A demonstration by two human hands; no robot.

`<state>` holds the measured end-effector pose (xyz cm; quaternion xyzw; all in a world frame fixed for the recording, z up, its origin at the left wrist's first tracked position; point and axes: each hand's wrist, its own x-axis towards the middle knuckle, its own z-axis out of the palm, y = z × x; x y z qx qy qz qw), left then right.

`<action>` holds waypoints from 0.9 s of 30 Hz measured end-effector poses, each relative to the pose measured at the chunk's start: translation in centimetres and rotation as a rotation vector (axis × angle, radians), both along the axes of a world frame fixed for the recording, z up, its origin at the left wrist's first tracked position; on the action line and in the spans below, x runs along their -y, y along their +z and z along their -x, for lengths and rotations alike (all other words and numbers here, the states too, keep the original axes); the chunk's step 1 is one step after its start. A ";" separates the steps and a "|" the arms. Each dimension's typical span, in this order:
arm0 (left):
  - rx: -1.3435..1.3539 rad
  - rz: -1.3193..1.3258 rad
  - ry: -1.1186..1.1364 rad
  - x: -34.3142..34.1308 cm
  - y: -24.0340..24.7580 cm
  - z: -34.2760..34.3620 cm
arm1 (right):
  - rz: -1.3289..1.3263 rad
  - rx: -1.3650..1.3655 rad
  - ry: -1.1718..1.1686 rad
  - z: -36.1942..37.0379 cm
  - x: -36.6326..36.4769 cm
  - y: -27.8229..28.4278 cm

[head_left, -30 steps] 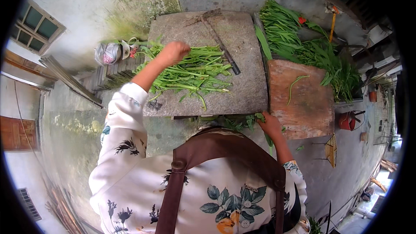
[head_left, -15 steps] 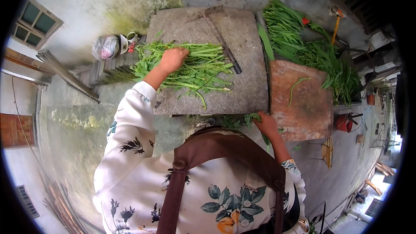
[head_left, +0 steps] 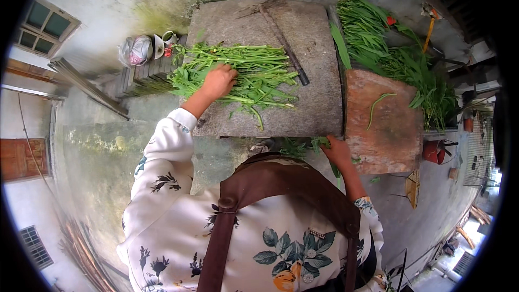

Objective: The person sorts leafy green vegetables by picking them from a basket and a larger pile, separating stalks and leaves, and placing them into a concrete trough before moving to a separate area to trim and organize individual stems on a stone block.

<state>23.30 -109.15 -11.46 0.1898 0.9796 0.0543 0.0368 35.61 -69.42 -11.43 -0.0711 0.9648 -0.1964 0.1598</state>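
Note:
A pile of leafy green stalks (head_left: 259, 67) lies across the left half of a grey stone slab. My left hand (head_left: 219, 82) rests on the pile with its fingers curled down among the stalks; their tips are partly hidden. Below the slab's front right corner, my right hand (head_left: 336, 148) is closed around a small bunch of green leaves (head_left: 320, 143), which hang down in front of my apron. A tool with a long dark handle (head_left: 286, 46) and a thin rusty blade lies beyond the pile, its handle end pointing toward me.
Right of the grey slab (head_left: 319, 113) stands a reddish board (head_left: 386, 135) with one loose stalk (head_left: 378, 109) on it. Behind it lie heaped long-leaved greens (head_left: 367, 32). A plastic bag (head_left: 138, 51) and a white mug (head_left: 169, 38) sit at left. A red bucket (head_left: 434, 151) stands right.
My left hand has shifted slightly toward me over the pile of stalks. The right hand keeps hold of its leaves. The whole view has shifted a little.

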 end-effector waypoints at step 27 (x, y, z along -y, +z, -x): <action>-0.089 -0.234 0.055 4.1 -4.6 -5.2 | 0.020 -0.023 0.036 -0.4 0.5 0.4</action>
